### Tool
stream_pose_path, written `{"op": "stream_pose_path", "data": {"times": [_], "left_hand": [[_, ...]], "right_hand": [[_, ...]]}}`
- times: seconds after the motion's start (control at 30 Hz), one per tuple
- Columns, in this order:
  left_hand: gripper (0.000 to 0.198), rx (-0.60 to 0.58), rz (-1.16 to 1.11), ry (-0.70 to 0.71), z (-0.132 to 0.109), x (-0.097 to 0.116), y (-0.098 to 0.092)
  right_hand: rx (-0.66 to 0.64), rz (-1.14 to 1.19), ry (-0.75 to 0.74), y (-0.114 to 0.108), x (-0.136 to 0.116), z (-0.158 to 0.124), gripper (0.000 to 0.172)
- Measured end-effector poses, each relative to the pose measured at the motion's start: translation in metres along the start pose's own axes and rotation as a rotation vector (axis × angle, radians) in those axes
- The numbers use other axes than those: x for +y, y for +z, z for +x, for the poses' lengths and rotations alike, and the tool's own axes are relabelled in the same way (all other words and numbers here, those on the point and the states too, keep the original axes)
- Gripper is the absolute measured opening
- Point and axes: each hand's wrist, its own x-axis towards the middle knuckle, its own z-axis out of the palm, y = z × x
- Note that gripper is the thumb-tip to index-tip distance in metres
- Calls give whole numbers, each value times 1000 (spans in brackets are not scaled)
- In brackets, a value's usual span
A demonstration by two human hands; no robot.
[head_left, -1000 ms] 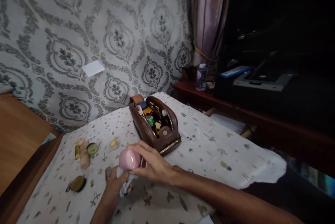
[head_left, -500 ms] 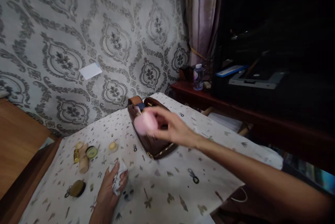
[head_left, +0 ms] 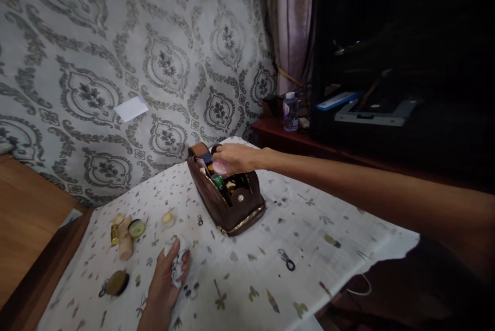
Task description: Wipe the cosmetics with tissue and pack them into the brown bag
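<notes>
My right hand [head_left: 236, 158] is closed on a smooth pink rounded item [head_left: 221, 167] at the mouth of a brown zippered toiletry bag [head_left: 228, 217]. The bag stands open, with a green-capped bottle [head_left: 217, 181] and other small items inside, partly covered by my hand. My left hand [head_left: 166, 274] grips a crumpled white cloth [head_left: 177, 264] with dark marks, low over the table. Left of it lie a round dark-rimmed item [head_left: 117, 283], a beige tube [head_left: 125, 246], a green-topped jar [head_left: 136, 228], a small gold bottle [head_left: 115, 234] and a little yellow-lidded jar [head_left: 167, 218].
A white patterned cloth [head_left: 232, 279] covers the table. On a reddish shelf [head_left: 278, 132] at the right stands a clear bottle [head_left: 291, 112], with a dark screen [head_left: 406, 52] beside it. A wooden panel [head_left: 31, 217] borders the left side.
My right hand has carried the pink item from in front of the bag to its opening, uncovering the green-capped bottle. My left hand keeps its hold on the cloth, nearly in place.
</notes>
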Motion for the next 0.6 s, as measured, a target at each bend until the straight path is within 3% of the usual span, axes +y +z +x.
{"op": "stream_pose_path", "data": {"times": [0.23,0.43,0.6], "left_hand": [[48,-99,122,38,-4,-3,2],[51,-41,167,56,-5,-10,6],[56,-28,230,62,-2,-15,4]], "right_hand": [[-137,-20,-25,18,3,18,22],[-132,19,-13,30,3,21,33],[-134,47,-37,26,5,22,30]]}}
